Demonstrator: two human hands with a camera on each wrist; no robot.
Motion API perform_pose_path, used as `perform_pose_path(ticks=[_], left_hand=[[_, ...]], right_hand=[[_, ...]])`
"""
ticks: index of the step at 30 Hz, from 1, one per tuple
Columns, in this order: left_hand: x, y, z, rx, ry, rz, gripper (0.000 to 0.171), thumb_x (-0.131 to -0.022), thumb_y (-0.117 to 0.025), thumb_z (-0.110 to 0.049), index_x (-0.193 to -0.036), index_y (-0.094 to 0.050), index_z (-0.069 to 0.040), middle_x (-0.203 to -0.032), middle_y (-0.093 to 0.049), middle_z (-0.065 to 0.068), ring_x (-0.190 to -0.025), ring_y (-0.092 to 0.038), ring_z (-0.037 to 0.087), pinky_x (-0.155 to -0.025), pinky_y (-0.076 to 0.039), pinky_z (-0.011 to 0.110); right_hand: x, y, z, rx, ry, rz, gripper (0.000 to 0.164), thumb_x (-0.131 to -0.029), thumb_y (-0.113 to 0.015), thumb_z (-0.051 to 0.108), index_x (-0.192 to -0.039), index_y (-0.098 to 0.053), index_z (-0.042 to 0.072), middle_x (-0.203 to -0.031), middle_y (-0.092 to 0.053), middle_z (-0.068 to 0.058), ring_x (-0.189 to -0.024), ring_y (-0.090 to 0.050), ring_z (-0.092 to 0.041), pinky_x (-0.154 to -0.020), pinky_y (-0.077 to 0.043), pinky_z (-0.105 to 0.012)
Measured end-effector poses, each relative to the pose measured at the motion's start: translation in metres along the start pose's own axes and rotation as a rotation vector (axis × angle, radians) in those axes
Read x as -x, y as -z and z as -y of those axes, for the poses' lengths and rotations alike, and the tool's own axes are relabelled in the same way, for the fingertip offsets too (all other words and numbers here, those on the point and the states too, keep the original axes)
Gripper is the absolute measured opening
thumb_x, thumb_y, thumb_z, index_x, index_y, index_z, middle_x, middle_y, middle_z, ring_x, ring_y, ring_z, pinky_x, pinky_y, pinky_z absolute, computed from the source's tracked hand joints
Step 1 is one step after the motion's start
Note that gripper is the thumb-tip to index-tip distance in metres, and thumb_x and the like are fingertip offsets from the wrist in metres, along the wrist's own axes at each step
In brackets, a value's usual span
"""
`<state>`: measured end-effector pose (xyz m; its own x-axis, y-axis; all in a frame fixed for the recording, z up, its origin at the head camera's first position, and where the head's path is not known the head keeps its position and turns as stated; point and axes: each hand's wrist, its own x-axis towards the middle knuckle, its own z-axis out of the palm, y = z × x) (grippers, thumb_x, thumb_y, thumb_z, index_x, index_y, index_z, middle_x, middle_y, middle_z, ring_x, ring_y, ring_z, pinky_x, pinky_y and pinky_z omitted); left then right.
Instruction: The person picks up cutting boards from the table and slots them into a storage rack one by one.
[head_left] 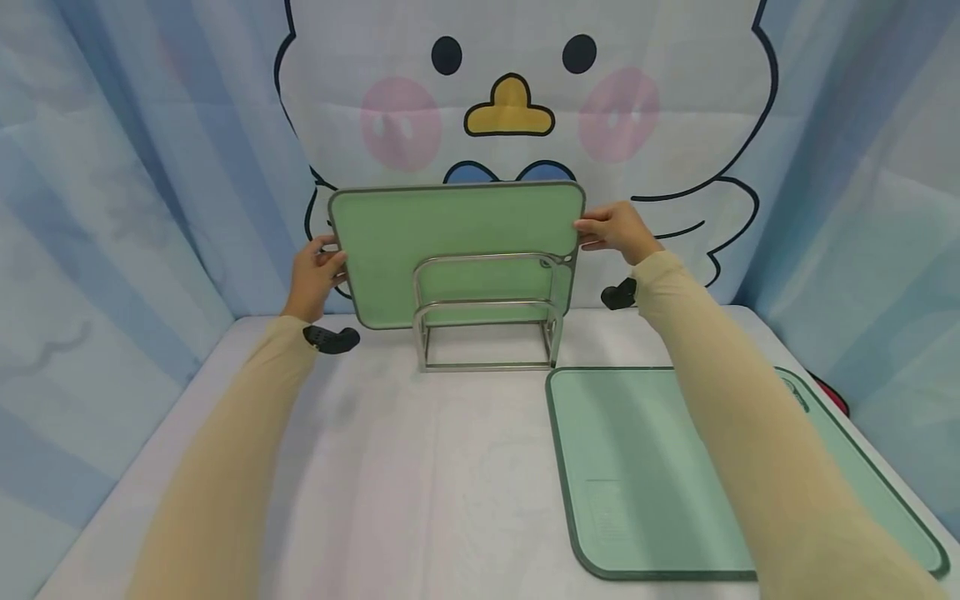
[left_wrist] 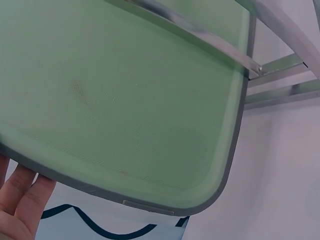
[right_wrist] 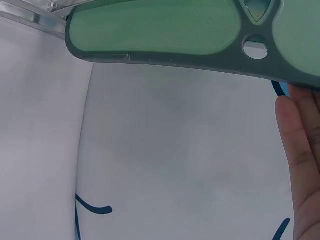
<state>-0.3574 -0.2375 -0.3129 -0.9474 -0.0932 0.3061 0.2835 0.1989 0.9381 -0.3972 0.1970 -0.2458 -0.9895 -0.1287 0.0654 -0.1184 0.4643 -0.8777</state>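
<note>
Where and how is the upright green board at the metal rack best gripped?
Probably by the two short side edges of the upright green board, one hand from each side, where the left hand and right hand are. The bars of the metal rack cross the board's lower front, while its left edge and upper right corner stand clear.

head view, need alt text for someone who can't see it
A person's left hand and right hand hold up a green board by its short sides, behind the bars of a metal rack. A second green board lies flat at lower right.
</note>
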Motion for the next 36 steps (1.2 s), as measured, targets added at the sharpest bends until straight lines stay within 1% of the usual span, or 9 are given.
perform_pose_path(ticks=[5, 11, 17, 21, 23, 27, 32, 34, 36], left_hand=[[-0.002, -0.007, 0.0, -0.013, 0.029, -0.017, 0.035, -0.097, -0.05, -0.018, -0.13, -0.048, -0.007, -0.094, -0.062, -0.008, -0.084, -0.062, -0.002, -0.098, -0.048, 0.044], [-0.005, -0.017, 0.0, -0.024, 0.054, -0.017, 0.036, -0.097, -0.049, -0.018, -0.132, -0.047, -0.008, -0.108, -0.063, 0.006, -0.088, -0.062, 0.002, -0.098, -0.048, 0.042], [-0.009, -0.027, 0.001, -0.04, 0.086, -0.027, 0.034, -0.098, -0.048, -0.018, -0.131, -0.047, -0.008, -0.114, -0.06, 0.012, -0.096, -0.063, 0.012, -0.096, -0.05, 0.04], [-0.011, -0.033, 0.0, -0.07, 0.093, -0.028, 0.035, -0.099, -0.047, -0.018, -0.132, -0.046, -0.008, -0.122, -0.058, 0.019, -0.105, -0.062, 0.023, -0.095, -0.05, 0.039], [-0.012, -0.034, -0.001, -0.083, 0.091, -0.027, 0.037, -0.099, -0.046, -0.017, -0.134, -0.045, -0.008, -0.125, -0.057, 0.022, -0.109, -0.062, 0.026, -0.096, -0.05, 0.039], [-0.015, -0.035, -0.001, -0.087, 0.09, -0.034, 0.037, -0.099, -0.046, -0.017, -0.135, -0.046, -0.009, -0.124, -0.058, 0.022, -0.105, -0.063, 0.023, -0.095, -0.051, 0.037], [-0.021, -0.036, 0.001, -0.083, 0.089, -0.052, 0.037, -0.099, -0.047, -0.018, -0.135, -0.047, -0.011, -0.123, -0.059, 0.02, -0.102, -0.062, 0.02, -0.094, -0.051, 0.037], [-0.022, -0.035, 0.001, -0.093, 0.086, -0.061, 0.038, -0.099, -0.047, -0.018, -0.136, -0.047, -0.011, -0.124, -0.059, 0.02, -0.105, -0.062, 0.023, -0.095, -0.051, 0.037], [-0.022, -0.035, 0.002, -0.103, 0.082, -0.07, 0.039, -0.099, -0.047, -0.019, -0.137, -0.046, -0.011, -0.126, -0.058, 0.021, -0.108, -0.061, 0.025, -0.095, -0.05, 0.038]], right_hand=[[0.002, 0.006, -0.004, 0.025, 0.023, 0.016, 0.043, -0.093, -0.058, 0.018, -0.125, -0.055, -0.01, -0.08, -0.066, 0.008, -0.072, -0.065, 0.0, -0.082, -0.056, -0.03], [0.003, 0.012, -0.009, 0.04, 0.004, 0.005, 0.043, -0.092, -0.059, 0.019, -0.126, -0.055, -0.008, -0.08, -0.065, 0.009, -0.072, -0.064, 0.0, -0.082, -0.056, -0.031], [0.003, 0.017, -0.013, 0.03, -0.032, -0.021, 0.046, -0.092, -0.059, 0.02, -0.128, -0.053, -0.007, -0.081, -0.065, 0.009, -0.072, -0.064, 0.0, -0.082, -0.056, -0.03], [0.002, 0.016, -0.015, 0.044, -0.056, -0.051, 0.047, -0.093, -0.057, 0.022, -0.13, -0.052, -0.005, -0.099, -0.07, -0.005, -0.073, -0.064, 0.0, -0.083, -0.056, -0.03], [0.001, 0.015, -0.015, 0.049, -0.071, -0.069, 0.047, -0.093, -0.057, 0.023, -0.131, -0.052, -0.004, -0.104, -0.069, -0.008, -0.073, -0.063, -0.001, -0.085, -0.055, -0.032], [-0.001, 0.014, -0.015, 0.028, -0.091, -0.092, 0.047, -0.093, -0.056, 0.022, -0.132, -0.05, -0.004, -0.102, -0.069, -0.006, -0.071, -0.063, 0.0, -0.082, -0.056, -0.029], [-0.004, 0.012, -0.013, 0.012, -0.076, -0.102, 0.048, -0.094, -0.055, 0.022, -0.133, -0.049, -0.004, -0.122, -0.063, -0.016, -0.072, -0.062, 0.001, -0.079, -0.056, -0.026], [-0.004, 0.011, -0.013, 0.009, -0.063, -0.107, 0.046, -0.094, -0.055, 0.022, -0.132, -0.05, -0.004, -0.117, -0.066, -0.012, -0.073, -0.063, 0.001, -0.077, -0.057, -0.024], [-0.005, 0.009, -0.014, -0.001, -0.051, -0.11, 0.046, -0.094, -0.056, 0.023, -0.131, -0.052, -0.004, -0.104, -0.068, -0.004, -0.074, -0.063, 0.001, -0.075, -0.057, -0.023]])
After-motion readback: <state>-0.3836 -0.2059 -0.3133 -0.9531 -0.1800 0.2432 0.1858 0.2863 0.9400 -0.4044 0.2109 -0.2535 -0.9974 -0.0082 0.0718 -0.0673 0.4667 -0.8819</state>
